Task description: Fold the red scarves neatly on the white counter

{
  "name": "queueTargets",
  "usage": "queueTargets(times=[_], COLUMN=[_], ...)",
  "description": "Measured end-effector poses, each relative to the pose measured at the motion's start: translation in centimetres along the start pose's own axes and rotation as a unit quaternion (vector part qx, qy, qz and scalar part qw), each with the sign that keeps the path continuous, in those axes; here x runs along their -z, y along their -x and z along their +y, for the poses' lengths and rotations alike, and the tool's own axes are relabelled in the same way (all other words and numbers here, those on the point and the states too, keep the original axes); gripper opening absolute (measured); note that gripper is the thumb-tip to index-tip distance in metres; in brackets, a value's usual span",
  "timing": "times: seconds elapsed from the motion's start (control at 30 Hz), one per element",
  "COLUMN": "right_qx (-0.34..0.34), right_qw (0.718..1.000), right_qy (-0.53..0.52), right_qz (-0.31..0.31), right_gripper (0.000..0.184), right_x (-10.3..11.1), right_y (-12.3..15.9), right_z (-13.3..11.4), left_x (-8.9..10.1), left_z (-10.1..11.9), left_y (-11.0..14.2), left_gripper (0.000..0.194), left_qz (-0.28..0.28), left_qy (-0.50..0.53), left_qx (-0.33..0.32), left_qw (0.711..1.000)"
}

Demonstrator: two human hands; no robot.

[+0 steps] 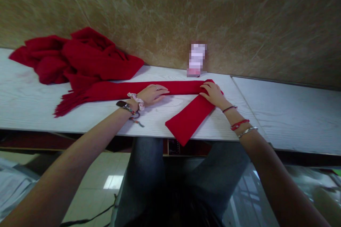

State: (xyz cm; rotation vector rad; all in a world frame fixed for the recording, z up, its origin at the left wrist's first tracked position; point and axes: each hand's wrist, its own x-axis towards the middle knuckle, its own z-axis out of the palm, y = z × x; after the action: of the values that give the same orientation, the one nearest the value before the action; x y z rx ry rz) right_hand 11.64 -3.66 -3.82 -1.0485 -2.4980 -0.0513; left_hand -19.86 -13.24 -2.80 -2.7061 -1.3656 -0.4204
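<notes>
A red scarf (pixel 128 89) lies as a long narrow band on the white tabletop, its fringe spread at the left end. Toward the right it bends back, and a flat section slants down to the table's front edge, slightly overhanging it. My left hand (pixel 151 94) rests flat on the middle of the band, fingers stretched out to the right. At the bend, my right hand (pixel 211 94) lies on the fabric with its fingers spread and slightly curved. Neither hand visibly grips the cloth. Whatever lies under the right palm is hidden.
Crumpled red cloth (pixel 77 58) is heaped at the back left against the marbled wall (pixel 160 14). A phone-like, pixelated object (pixel 196 59) leans on the wall behind the scarf. A seam crosses the white table (pixel 287 113) right of my right hand. My legs are below the front edge.
</notes>
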Motion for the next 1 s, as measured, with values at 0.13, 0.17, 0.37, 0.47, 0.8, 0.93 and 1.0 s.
queueTargets(times=[0.13, 0.17, 0.37, 0.47, 0.8, 0.93, 1.0], right_qx=[0.011, 0.008, -0.011, 0.0, 0.105, 0.099, 0.096], right_qw=[1.0, 1.0, 1.0, 1.0, 0.99, 0.992, 0.992], right_qy=[-0.002, 0.001, 0.01, 0.001, -0.034, -0.051, -0.055], right_qz=[-0.009, -0.01, -0.015, -0.002, -0.084, -0.067, -0.063], right_gripper=[0.036, 0.037, 0.039, 0.04, 0.037, 0.039, 0.039], right_x=[0.1, 0.1, 0.2, 0.7, 0.6, 1.2, 1.3], right_y=[0.0, 0.0, 0.0, 0.1, 0.2, 0.3, 0.5], right_z=[-0.3, -0.4, -0.7, -1.1, -3.5, -2.9, -2.7], left_x=[0.4, 0.5, 0.0, -0.1, -0.7, -0.7, -0.7], left_z=[1.4, 1.8, 4.3, 4.3, 1.2, 1.2, 1.3], left_y=[-0.1, -0.2, -0.8, -0.8, 0.3, 0.3, 0.2], left_gripper=[0.043, 0.043, 0.051, 0.049, 0.047, 0.047, 0.047], left_qz=[-0.005, -0.013, -0.056, -0.047, -0.017, -0.024, -0.023], left_qy=[0.046, 0.059, 0.057, -0.004, -0.095, -0.098, -0.097], left_qx=[-0.032, -0.043, -0.103, -0.02, 0.278, 0.275, 0.275], left_qw=[0.998, 0.997, 0.991, 0.999, 0.956, 0.956, 0.956])
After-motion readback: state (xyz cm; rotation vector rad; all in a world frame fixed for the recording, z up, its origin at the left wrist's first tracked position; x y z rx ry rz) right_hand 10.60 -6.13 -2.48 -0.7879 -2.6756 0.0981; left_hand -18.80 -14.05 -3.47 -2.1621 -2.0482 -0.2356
